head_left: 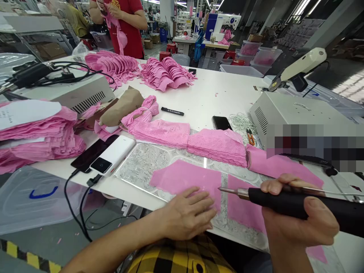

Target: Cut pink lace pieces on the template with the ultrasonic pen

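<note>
My left hand (pixel 187 214) lies flat, fingers spread, on the near edge of a pink fabric piece (pixel 184 176) that rests on a clear glass plate (pixel 142 163). My right hand (pixel 295 216) is closed round the black handle of a heat-cutting tool (pixel 298 203). Its metal tip (pixel 227 189) points left and touches the fabric's right edge beside my left fingers. A second pink piece (pixel 244 208) lies under the tool.
Stacks of pink lace (pixel 216 146) line the plate's far side, with larger piles at left (pixel 40 136) and at the back (pixel 167 72). A power bank (pixel 113 155), phones (pixel 222 122), marker (pixel 172 111), scissors (pixel 250 137) and two grey control boxes (pixel 287 113) stand around. A person in red (pixel 125 22) stands beyond.
</note>
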{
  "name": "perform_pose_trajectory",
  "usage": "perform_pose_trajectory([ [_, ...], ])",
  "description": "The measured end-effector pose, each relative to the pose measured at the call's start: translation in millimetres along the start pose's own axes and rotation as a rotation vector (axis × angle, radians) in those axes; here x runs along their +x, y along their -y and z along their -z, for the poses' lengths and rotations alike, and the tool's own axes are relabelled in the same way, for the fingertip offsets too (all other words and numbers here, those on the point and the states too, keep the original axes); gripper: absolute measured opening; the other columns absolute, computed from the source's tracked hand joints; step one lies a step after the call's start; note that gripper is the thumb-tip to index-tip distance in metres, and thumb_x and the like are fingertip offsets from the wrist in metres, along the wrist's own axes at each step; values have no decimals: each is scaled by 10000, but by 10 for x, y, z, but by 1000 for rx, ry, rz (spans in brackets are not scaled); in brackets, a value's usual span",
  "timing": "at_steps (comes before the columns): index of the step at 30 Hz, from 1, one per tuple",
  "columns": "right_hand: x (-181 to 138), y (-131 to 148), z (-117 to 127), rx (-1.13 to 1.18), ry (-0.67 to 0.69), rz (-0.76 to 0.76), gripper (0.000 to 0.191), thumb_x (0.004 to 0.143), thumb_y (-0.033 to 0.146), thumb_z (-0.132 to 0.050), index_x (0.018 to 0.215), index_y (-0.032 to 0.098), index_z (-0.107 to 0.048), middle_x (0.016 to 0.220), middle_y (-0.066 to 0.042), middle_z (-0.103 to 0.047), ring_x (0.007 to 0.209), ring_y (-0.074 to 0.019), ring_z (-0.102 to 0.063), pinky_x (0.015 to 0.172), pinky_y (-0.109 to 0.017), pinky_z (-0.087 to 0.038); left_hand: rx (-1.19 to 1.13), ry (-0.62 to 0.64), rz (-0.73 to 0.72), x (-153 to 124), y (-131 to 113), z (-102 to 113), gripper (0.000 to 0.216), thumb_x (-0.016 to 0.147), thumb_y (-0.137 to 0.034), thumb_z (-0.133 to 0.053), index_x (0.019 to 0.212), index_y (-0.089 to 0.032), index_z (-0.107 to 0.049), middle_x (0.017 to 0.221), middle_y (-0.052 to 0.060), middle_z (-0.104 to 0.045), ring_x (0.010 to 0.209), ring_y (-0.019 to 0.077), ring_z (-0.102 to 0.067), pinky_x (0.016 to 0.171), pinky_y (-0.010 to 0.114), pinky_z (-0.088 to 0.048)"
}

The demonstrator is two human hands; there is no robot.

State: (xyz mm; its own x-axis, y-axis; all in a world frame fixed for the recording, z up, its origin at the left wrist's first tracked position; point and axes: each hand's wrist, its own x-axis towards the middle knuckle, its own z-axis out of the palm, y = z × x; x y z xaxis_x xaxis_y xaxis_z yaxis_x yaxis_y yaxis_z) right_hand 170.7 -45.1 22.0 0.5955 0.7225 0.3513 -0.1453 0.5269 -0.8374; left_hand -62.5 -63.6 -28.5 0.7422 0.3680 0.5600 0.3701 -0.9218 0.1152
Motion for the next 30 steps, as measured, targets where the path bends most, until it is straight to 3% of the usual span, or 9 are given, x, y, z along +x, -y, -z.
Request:
perform_pose_trajectory([
  [4,22,-101,-235,-35,-91,16,197,602,332,-551,729,185,-590,765,-5,-565,500,-117,-505,476,-326,-464,123,-23,204,-224,184,175,329,991,-291,-531,1269,-138,-615,1311,110,-656,1299,251,-554,1121,460,-431],
  [9,-22,-237,-490,-84,-53,66,199,658,341,-567,768,177,-591,781,0,-566,534,-119,-535,540,-338,-500,231,-7,336,-532,398,378,322,998,-230,-506,1283,-137,-623,1347,100,-638,1344,270,-519,1172,483,-373],
  [14,-40,-290,-543,-101,-11,106,166,676,308,-578,773,174,-588,797,2,-569,542,-116,-544,542,-329,-498,231,-9,385,-673,435,399,305,998,-234,-509,1254,-150,-652,1342,103,-641,1340,276,-525,1181,482,-355],
  [30,-13,-302,-557,-107,9,102,149,653,303,-575,737,180,-570,776,8,-558,544,-115,-533,542,-327,-498,206,-55,415,-696,419,368,317,1009,-253,-492,1277,-152,-627,1327,100,-652,1324,274,-541,1173,489,-360],
])
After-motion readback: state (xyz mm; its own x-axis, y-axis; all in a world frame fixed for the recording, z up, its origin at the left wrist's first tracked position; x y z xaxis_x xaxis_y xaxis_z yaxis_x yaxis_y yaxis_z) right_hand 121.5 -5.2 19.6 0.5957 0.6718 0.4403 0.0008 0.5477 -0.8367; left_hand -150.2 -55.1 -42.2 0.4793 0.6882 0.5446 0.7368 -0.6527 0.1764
